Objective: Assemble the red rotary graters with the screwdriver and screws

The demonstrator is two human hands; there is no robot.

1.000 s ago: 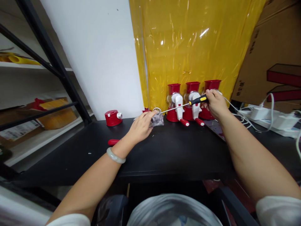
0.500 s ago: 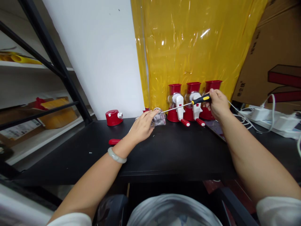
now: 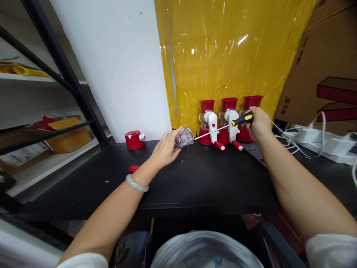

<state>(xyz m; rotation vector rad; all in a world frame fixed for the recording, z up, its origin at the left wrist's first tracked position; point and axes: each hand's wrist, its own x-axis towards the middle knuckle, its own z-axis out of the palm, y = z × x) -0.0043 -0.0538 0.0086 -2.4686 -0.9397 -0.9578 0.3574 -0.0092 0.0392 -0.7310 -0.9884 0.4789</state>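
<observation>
A clear plastic housing (image 3: pixel 184 137) is gripped by my left hand (image 3: pixel 166 149), tilted just above the black table. My right hand (image 3: pixel 260 123) is closed around the black-and-yellow handle of a screwdriver (image 3: pixel 242 118). Its long shaft slants down to the left, and the tip is at the right edge of the clear housing; whether it touches, I cannot tell. Behind the shaft stand three red-and-white rotary graters (image 3: pixel 207 119) with crank handles. A red base (image 3: pixel 135 140) with a white knob sits to the left, and a red handle (image 3: pixel 134 168) lies partly behind my left wrist.
The black table (image 3: pixel 212 182) backs onto a white panel and yellow plastic sheeting (image 3: pixel 234 56). A dark flat tablet (image 3: pixel 254 152) lies near my right forearm. White chargers and cables on a power strip (image 3: pixel 331 149) are at the right. A lined bin (image 3: pixel 206 249) is below the front edge.
The screwdriver has drawn back to the right, its tip moving from over the clear housing to its edge. My left hand has turned the housing, showing more of it.
</observation>
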